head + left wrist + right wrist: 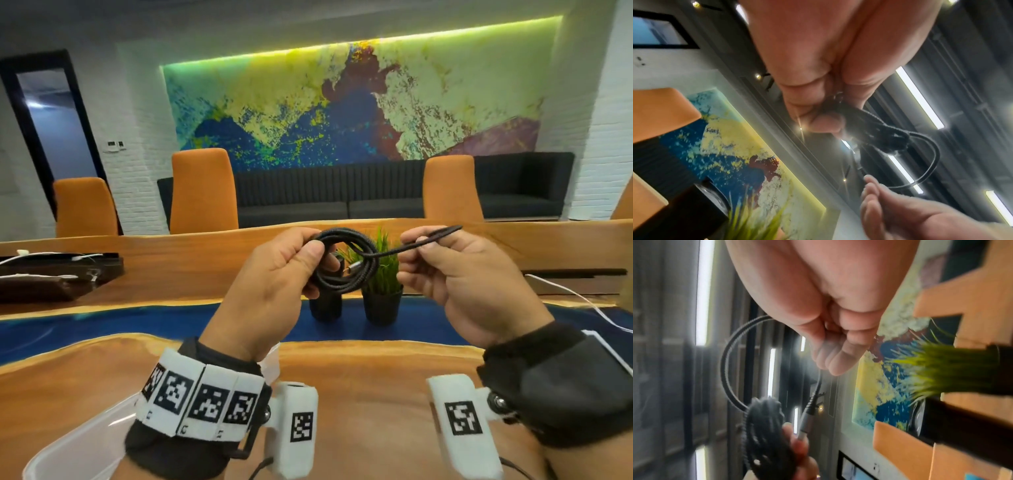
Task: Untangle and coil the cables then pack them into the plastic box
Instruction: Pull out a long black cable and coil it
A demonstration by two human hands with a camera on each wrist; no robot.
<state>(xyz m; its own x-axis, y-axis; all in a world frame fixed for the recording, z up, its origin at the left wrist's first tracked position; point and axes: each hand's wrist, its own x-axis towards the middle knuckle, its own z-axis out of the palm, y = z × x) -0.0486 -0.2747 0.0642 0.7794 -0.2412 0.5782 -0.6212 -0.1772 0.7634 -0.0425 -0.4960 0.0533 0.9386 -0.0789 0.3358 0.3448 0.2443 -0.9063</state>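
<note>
A black braided cable (346, 263) is wound into a small coil and held up above the table. My left hand (291, 267) grips the coil's left side, thumb across the loops. A silver plug (352, 268) pokes out inside the coil. My right hand (442, 270) pinches the cable's loose tail (431, 238), which runs right from the coil and sticks out past the fingers. The left wrist view shows the coil (879, 134) under curled fingers (824, 121). The right wrist view shows the coil (764, 431), plug (805, 423) and a loop of tail (729, 356). A clear plastic box (82, 445) sits at bottom left.
Two small black pots (380, 305) with green grass stand on the blue strip of the wooden table (370, 377) behind my hands. White cables lie on dark trays (58, 274) at far left. A white cable (582, 301) trails at right. Orange chairs (202, 192) stand beyond.
</note>
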